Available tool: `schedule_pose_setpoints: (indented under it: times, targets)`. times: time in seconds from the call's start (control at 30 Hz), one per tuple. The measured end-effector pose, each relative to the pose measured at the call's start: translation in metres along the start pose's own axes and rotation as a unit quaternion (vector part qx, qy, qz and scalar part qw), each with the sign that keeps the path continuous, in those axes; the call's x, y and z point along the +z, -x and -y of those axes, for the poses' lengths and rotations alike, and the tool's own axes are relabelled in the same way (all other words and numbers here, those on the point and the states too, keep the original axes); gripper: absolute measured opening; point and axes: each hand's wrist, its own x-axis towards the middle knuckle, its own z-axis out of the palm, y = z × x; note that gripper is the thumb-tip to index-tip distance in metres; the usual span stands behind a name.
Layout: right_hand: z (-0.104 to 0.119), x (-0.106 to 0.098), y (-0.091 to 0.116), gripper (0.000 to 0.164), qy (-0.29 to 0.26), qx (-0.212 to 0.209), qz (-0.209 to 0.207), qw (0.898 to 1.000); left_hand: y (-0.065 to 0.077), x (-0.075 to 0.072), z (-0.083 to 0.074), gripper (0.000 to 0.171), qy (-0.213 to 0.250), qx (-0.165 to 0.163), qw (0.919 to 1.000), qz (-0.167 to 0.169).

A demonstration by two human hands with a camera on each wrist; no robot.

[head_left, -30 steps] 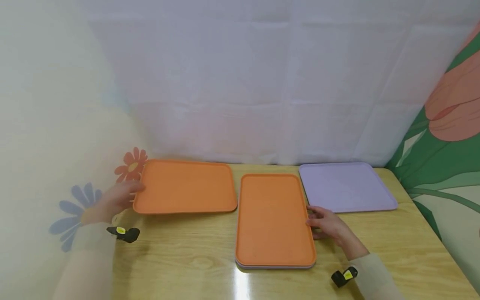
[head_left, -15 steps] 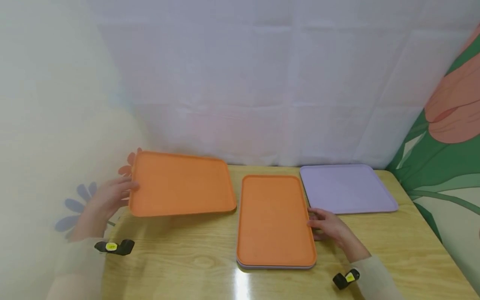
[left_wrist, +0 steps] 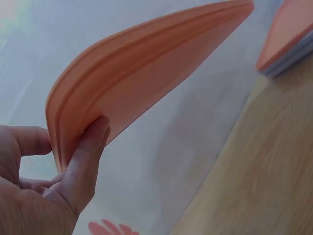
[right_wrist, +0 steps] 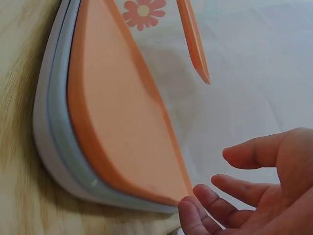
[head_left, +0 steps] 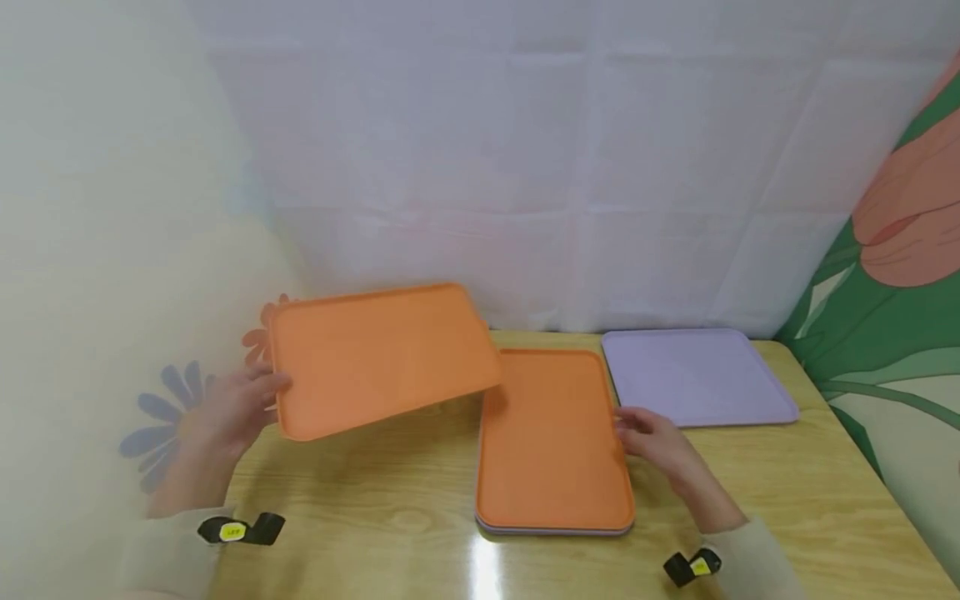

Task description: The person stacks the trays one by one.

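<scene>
My left hand [head_left: 240, 408] grips the short left edge of an orange tray [head_left: 382, 358], which is raised and tilted over the table. In the left wrist view the left hand [left_wrist: 63, 181] pinches the rim of the orange tray [left_wrist: 146, 73] between thumb and fingers. A stack topped by another orange tray [head_left: 555, 450] lies in the middle, paler trays [right_wrist: 56, 98] showing beneath it. My right hand [head_left: 660, 442] is at that stack's right edge, fingers relaxed, thumb apart from the rim; in the right wrist view the right hand [right_wrist: 249, 191] has its fingertips right at the stack's corner.
A lavender tray [head_left: 697, 375] lies at the back right of the wooden table [head_left: 360, 500]. Behind the table hangs a white cloth [head_left: 450, 167]. Walls with painted flowers [head_left: 915, 217] flank both sides.
The orange tray in my left hand has risen off the table, its right end swinging up and now overlapping the middle stack. My right hand has hardly moved, staying beside the stack.
</scene>
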Motion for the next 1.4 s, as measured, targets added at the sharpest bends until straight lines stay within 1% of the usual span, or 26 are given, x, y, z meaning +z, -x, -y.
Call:
schedule_pose_setpoints:
  times: [0.07,0.13,0.2,0.3,0.37,0.43,0.5,0.57,0.63,0.7,0.8,0.83,0.9,1.0,1.03,1.13,1.2,1.33,1.4]
  targets:
    - [0.004,0.004,0.002,0.047,0.0,-0.005,-0.002,1.0,0.001,0.013,0.004,0.027,0.019,0.013,0.9997,0.011]
    - [0.007,0.008,0.003,0.047,-0.012,-0.008,0.0,1.0,0.003,0.026,0.008,0.028,0.036,0.025,0.9988,0.021]
    - [0.011,0.013,0.003,0.047,-0.029,-0.009,0.007,1.0,0.004,0.041,0.011,0.026,0.057,0.031,0.9976,0.024]
    - [0.016,0.021,0.002,0.05,-0.061,-0.013,0.017,0.998,0.006,0.063,0.015,0.018,0.069,0.03,0.997,0.018]
    - [0.018,0.027,0.001,0.051,-0.087,-0.015,0.021,0.996,0.008,0.078,0.018,0.021,0.07,0.027,0.9971,0.014]
    - [0.02,0.034,0.0,0.053,-0.117,-0.018,0.023,0.993,0.009,0.093,0.02,0.027,0.07,0.021,0.9973,0.009]
    - [0.022,0.042,-0.002,0.053,-0.155,-0.02,0.021,0.987,0.01,0.108,0.024,0.028,0.08,0.013,0.9967,0.004]
    - [0.024,0.05,-0.003,0.053,-0.2,-0.016,0.019,0.98,0.011,0.121,0.028,0.029,0.095,0.006,0.9955,-0.003]
    - [0.026,0.059,-0.005,0.053,-0.247,-0.01,0.016,0.969,0.011,0.134,0.034,0.03,0.11,-0.002,0.9939,-0.01]
    - [0.029,0.067,-0.006,0.053,-0.303,-0.001,0.011,0.953,0.011,0.145,0.039,0.031,0.125,-0.007,0.9921,-0.014]
    - [0.035,0.078,-0.009,0.052,-0.376,0.01,-0.003,0.926,0.011,0.16,0.048,0.033,0.14,-0.008,0.9899,-0.018]
    - [0.036,0.081,-0.009,0.05,-0.398,0.013,-0.011,0.917,0.011,0.164,0.051,0.033,0.144,-0.006,0.9894,-0.017]
    - [0.039,0.086,-0.011,0.037,-0.433,0.016,-0.026,0.901,0.01,0.172,0.056,0.034,0.149,0.0,0.9886,-0.018]
    - [0.042,0.09,-0.013,0.017,-0.466,0.012,-0.043,0.884,0.01,0.182,0.062,0.035,0.158,0.006,0.9873,-0.021]
    - [0.043,0.091,-0.013,0.014,-0.473,0.009,-0.047,0.88,0.01,0.184,0.064,0.036,0.159,0.007,0.9869,-0.021]
    - [0.046,0.092,-0.014,0.015,-0.489,0.004,-0.056,0.871,0.011,0.192,0.069,0.039,0.16,0.006,0.9867,-0.026]
    - [0.047,0.091,-0.016,0.015,-0.491,0.004,-0.062,0.869,0.011,0.197,0.073,0.04,0.156,0.004,0.9874,-0.03]
    - [0.046,0.089,-0.02,0.024,-0.483,0.007,-0.074,0.872,0.011,0.206,0.082,0.041,0.144,-0.001,0.9891,-0.032]
    - [0.044,0.088,-0.022,0.03,-0.475,0.005,-0.079,0.877,0.012,0.209,0.086,0.042,0.138,-0.006,0.99,-0.03]
